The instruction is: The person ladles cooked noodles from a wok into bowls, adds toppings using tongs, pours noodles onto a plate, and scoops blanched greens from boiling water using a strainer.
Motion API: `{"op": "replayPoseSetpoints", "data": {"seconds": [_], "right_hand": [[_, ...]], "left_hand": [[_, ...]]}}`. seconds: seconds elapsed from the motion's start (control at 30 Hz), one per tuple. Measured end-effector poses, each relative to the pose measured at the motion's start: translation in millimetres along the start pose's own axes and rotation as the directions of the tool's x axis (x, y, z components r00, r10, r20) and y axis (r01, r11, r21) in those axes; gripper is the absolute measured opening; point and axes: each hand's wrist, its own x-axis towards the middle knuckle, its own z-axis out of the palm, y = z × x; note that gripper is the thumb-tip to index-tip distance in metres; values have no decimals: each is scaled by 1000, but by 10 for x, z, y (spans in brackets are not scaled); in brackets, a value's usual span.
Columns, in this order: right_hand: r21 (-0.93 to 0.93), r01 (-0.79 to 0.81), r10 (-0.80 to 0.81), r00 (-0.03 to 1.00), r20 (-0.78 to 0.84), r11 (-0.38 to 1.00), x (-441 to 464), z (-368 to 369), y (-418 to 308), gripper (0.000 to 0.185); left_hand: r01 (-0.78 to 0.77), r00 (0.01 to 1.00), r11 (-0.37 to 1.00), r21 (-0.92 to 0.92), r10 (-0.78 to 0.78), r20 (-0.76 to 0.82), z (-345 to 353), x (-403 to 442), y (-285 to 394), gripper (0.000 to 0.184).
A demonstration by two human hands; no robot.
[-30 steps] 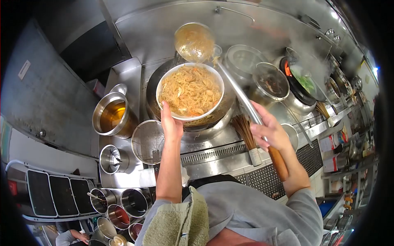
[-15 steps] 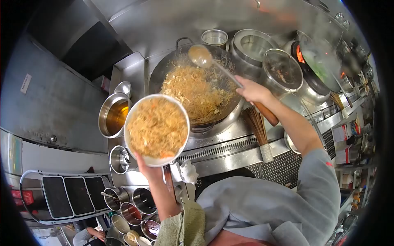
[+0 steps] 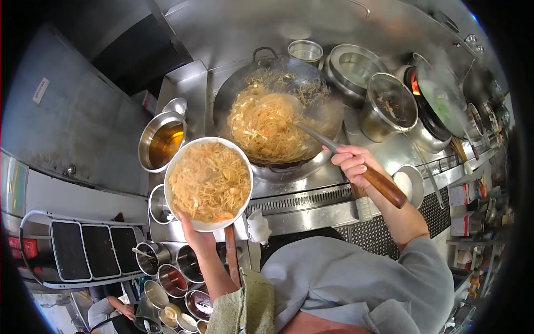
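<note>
Bowl: round white bowl [image 3: 206,227] with a plain rim, held up near side and left of the wok [image 3: 329,113], filled almost to the edge
Noodles in bowl: thin, golden-brown noodles [image 3: 208,178], tangled, with pale pieces and an orange bit near the lower rim
Noodles in wok: a larger loose heap [image 3: 261,131] of the same colour, flecked white and orange; thinner strands cling to the dark far wall
Left grip: left hand [image 3: 197,238] clasping the bowl at its near edge, thumb by the rim
Right grip: right hand [image 3: 355,162] closed round the ladle [image 3: 318,135], whose far end is among the noodles in the wok
Ladle: metal shaft, reddish-brown wooden handle
Left of wok: metal pot [image 3: 143,146] of amber liquid on the counter [image 3: 283,220]
</note>
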Motion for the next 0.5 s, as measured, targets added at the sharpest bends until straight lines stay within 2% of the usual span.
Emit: {"op": "replayPoseSetpoints", "data": {"seconds": [0.03,0.17,0.2,0.3,0.37,0.43,0.5], "right_hand": [[52,22,-24,999,27,998,-73,94,1,37],[16,53,-54,998,39,998,-370,607,-54,39],[-76,62,-59,997,41,995,-436,761,-49,24],[-149,112,-114,993,-3,982,-709,1205,23,26],[-160,136,-129,990,51,978,-862,1431,113,33],[-128,144,-135,988,78,981,-1014,1617,223,36],[-97,165,-150,977,149,981,-1115,1674,307,41]], "left_hand": [[7,999,1000,12,-7,32,27,79,-58,57],[53,991,999,-11,-51,121,237,423,-345,57],[68,983,998,-16,-65,173,315,506,-419,56],[121,976,993,-15,-116,184,684,672,-589,55],[151,970,988,-19,-144,196,910,764,-703,54],[200,935,979,-43,-177,307,1091,879,-872,53],[184,926,982,-52,-155,343,1309,908,-1001,53]]}}
